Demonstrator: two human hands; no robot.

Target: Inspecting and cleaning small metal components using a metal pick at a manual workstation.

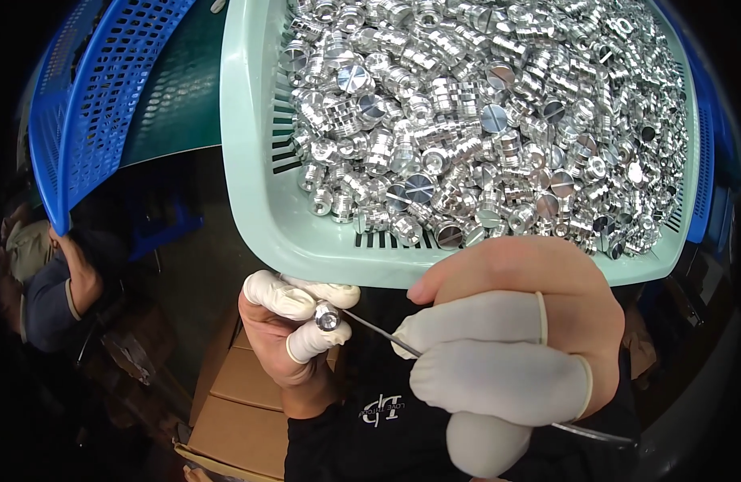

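Observation:
My left hand, with white finger cots on the fingertips, pinches a small round silver metal part just below the rim of a pale green basket. My right hand, also in white finger cots, grips a thin metal rod tool. The tool's tip touches the part. The basket holds a heap of several similar shiny grooved metal parts.
A blue perforated basket tilts at the upper left, and another blue one lies under the green basket at right. Cardboard boxes sit below my hands. Another person in a dark sleeve sits at the far left.

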